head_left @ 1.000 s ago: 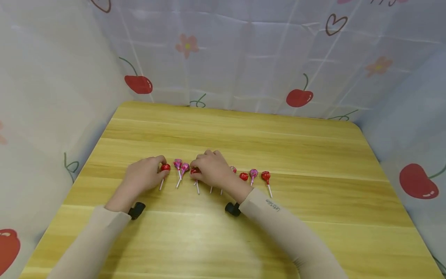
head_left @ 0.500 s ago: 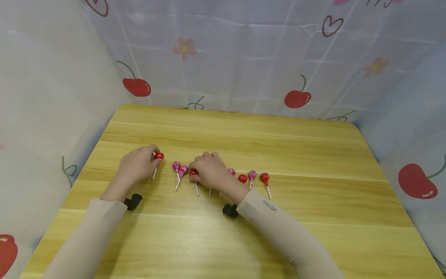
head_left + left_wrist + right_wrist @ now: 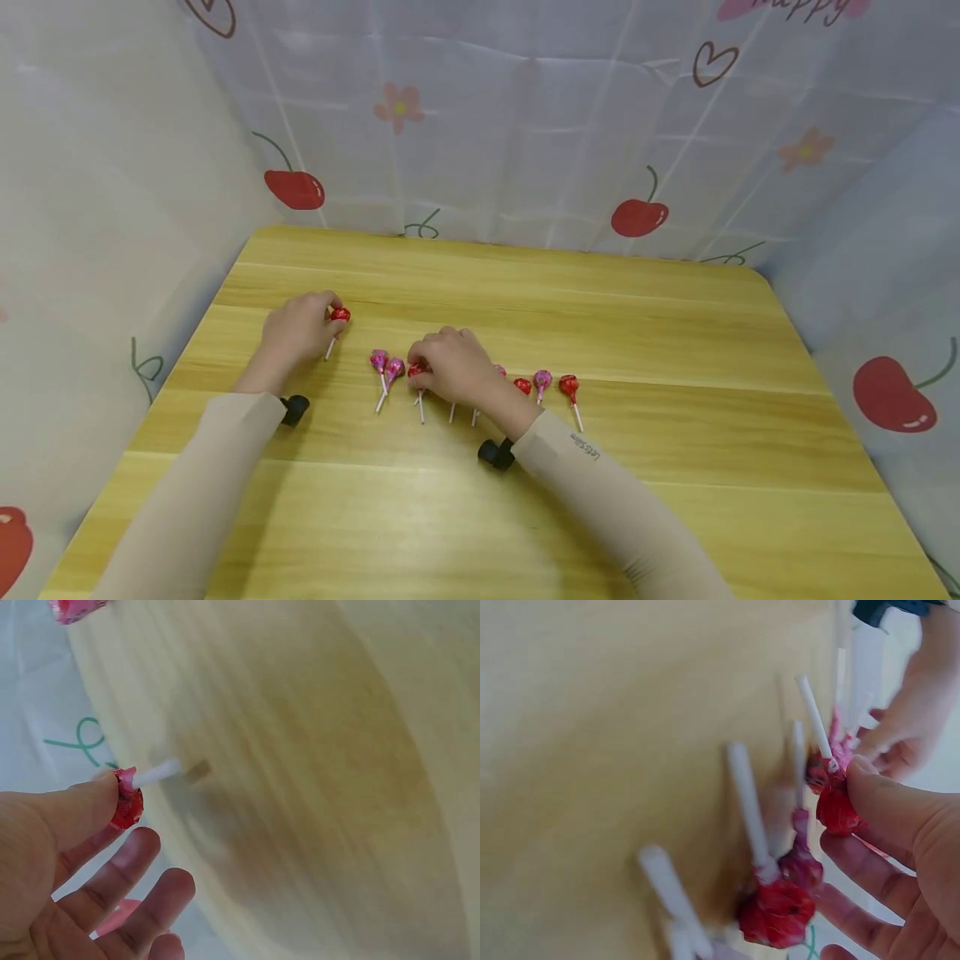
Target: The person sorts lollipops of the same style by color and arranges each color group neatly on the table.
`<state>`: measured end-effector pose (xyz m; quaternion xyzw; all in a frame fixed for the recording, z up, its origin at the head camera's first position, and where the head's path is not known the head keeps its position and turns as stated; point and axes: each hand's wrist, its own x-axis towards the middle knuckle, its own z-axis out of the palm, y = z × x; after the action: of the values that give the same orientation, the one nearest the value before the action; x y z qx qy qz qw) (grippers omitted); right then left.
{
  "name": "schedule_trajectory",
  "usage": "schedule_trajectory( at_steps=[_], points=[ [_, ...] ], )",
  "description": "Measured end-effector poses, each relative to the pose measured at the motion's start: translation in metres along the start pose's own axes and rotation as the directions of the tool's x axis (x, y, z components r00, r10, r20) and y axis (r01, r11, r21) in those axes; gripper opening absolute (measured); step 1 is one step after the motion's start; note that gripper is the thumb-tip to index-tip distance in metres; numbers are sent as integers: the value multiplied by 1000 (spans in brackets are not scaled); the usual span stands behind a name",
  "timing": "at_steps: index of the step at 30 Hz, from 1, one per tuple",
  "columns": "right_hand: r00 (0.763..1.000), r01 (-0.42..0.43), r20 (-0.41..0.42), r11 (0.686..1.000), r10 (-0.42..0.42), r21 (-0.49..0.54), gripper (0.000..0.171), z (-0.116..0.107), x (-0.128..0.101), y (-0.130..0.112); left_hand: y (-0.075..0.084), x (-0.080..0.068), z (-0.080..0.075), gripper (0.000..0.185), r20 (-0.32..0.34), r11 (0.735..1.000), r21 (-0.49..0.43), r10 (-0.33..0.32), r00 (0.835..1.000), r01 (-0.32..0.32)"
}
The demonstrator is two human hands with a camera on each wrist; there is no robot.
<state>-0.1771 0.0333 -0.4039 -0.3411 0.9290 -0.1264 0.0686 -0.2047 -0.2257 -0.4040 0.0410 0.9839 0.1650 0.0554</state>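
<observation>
My left hand (image 3: 294,332) pinches a red-wrapped lollipop (image 3: 341,315) by its head between thumb and finger, with the white stick angled down over the table; in the left wrist view the lollipop (image 3: 129,808) hangs close over the wood. My right hand (image 3: 453,362) grips another red lollipop (image 3: 836,808) at the wrapper, in the middle of the row. Two pink-purple lollipops (image 3: 393,369) lie with crossed sticks between the hands. More lollipops, among them a dark red one (image 3: 778,911), lie beneath and beside my right hand, partly hidden by it.
At the right end of the row lie a purple-pink lollipop (image 3: 542,380) and a red lollipop (image 3: 568,386). Light wood forms the table (image 3: 675,450). A curtain (image 3: 510,125) printed with cherries and flowers stands around its far and side edges.
My left hand has lifted its red lollipop from beside the pink pair and carried it left and toward the table's far edge. The right hand has stayed nearly in place on its lollipop.
</observation>
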Motion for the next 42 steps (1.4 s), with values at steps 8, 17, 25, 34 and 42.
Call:
schedule_trajectory(
  at_steps=[8, 17, 25, 34, 42],
  points=[
    [1000, -3, -23, 983, 7, 183, 27, -7, 3, 7, -8, 3, 6, 30, 6, 1000, -6, -12, 1000, 12],
    [999, -40, 18, 969, 37, 242, 27, -7, 6, 9, -11, 3, 8, 28, 6, 1000, -13, -28, 1000, 28],
    [988, -152, 35, 926, 149, 345, 28, -16, 36, 16, -11, 2, 12, 27, -4, 999, -14, -35, 999, 35],
    [969, -240, 2, 937, 247, 255, 25, -15, 71, 15, -9, 0, 15, 36, -15, 998, -47, -44, 999, 43],
    [969, -245, 1, 954, 249, 170, 27, -7, 82, 10, -5, 0, 12, 39, -18, 997, -63, -42, 999, 41]
  ],
)
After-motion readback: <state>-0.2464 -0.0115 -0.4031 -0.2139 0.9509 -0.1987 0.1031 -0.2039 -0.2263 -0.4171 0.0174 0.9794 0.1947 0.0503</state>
